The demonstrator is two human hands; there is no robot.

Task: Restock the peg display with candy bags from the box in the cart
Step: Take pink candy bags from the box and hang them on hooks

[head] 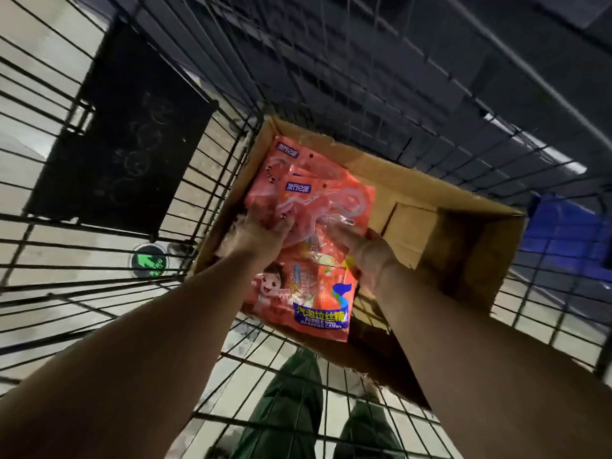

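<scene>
Both hands grip orange bags (308, 246) over the box (463, 246): left hand (255, 236) left, right hand (367, 256) right.

Bare forearms (185, 326), no sleeves; dark green trousers (291, 402) below.

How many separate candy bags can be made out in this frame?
2 at least: the front bag, gripped by the left hand and right hand, and a rear bag behind it in the box. More may be hidden.
</scene>
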